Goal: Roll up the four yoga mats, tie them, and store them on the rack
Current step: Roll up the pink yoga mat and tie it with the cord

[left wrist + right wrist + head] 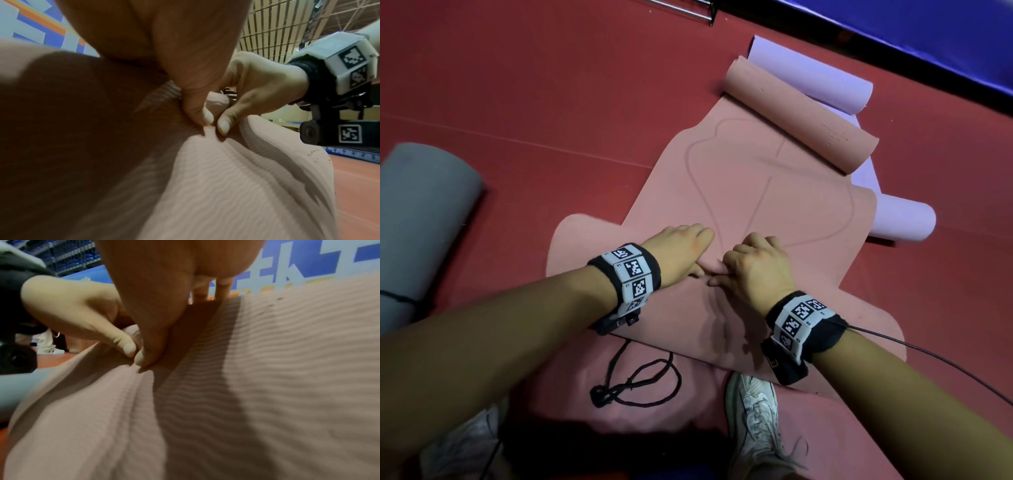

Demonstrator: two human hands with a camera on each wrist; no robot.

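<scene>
On the red floor (534,85) in front of the person lies the pink mat (756,192), its far end curled into a roll and its near end being rolled over itself. Both hands sit side by side on that near roll: the left hand (681,250) and the right hand (756,267) each pinch the mat's edge between thumb and fingers, thumbs almost touching. A lilac mat (822,75) lies under and beyond the pink one. At the far left rests a rolled grey mat (421,212). A black cord (640,380) lies loose near the person's white shoes (756,411).
</scene>
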